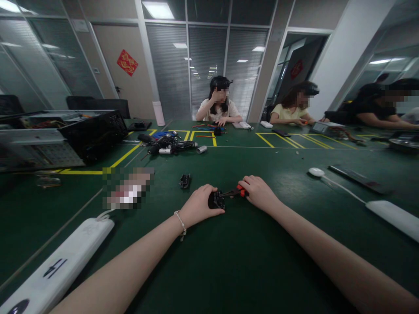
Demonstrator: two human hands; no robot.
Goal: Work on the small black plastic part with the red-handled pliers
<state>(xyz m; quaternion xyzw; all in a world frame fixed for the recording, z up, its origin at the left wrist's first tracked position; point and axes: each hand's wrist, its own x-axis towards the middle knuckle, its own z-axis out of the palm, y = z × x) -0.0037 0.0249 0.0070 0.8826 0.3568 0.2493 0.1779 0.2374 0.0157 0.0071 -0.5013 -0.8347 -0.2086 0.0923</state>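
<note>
My left hand (200, 204) grips a small black plastic part (216, 200) against the green table, thumb and fingers at its two sides. Red-handled pliers (240, 191) are in my right hand (257, 192), fingers closed round the handles. Their dark jaws reach left and meet the black part's right side; what they pinch there is too small to tell. Another black plastic piece (185, 181) lies on the table a little beyond my left hand, touched by neither hand.
Left are a white power strip (62, 266), a blurred-out object (129, 187) and an open computer case (62, 139). A heap of cables and black parts (166, 144) lies ahead. Right are a white plug (316, 172) and a dark flat bar (356, 179). Several people sit across the table (255, 261).
</note>
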